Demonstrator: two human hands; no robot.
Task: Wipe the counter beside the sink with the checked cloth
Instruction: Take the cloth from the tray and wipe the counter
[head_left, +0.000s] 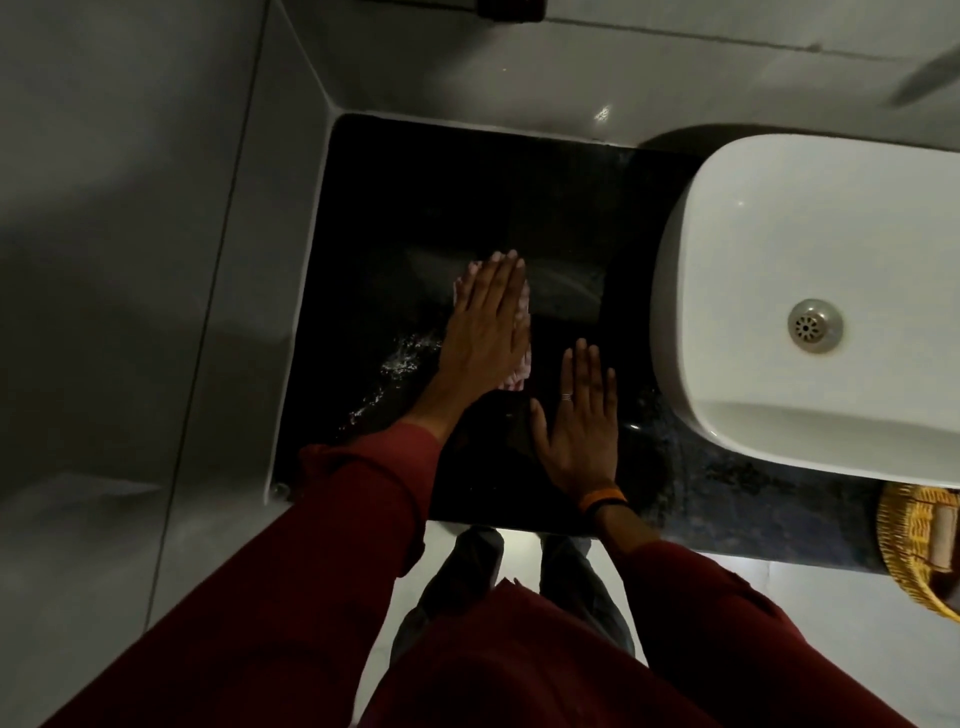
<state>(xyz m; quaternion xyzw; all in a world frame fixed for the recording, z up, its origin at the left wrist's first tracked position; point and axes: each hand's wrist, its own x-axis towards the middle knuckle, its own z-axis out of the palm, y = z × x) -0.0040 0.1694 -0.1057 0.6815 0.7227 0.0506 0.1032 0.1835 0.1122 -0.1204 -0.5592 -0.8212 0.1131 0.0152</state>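
The black glossy counter (441, 197) lies left of a white sink (779, 218). A pink-and-white checked cloth (522, 332) rests on the counter's middle. My left hand (485, 322) presses flat on top of it with fingers straight and together, hiding most of the cloth; only its right and far edges show. My right hand (579, 421) lies flat on the bare counter just right of and nearer than the cloth, palm down, holding nothing. It wears a ring and an orange wristband.
Water droplets (400, 358) glisten on the counter left of my left wrist. Grey tiled walls (156, 208) close the counter at left and back. The sink drain (814, 326) is at right. A wicker basket (914, 545) sits at the counter's near right.
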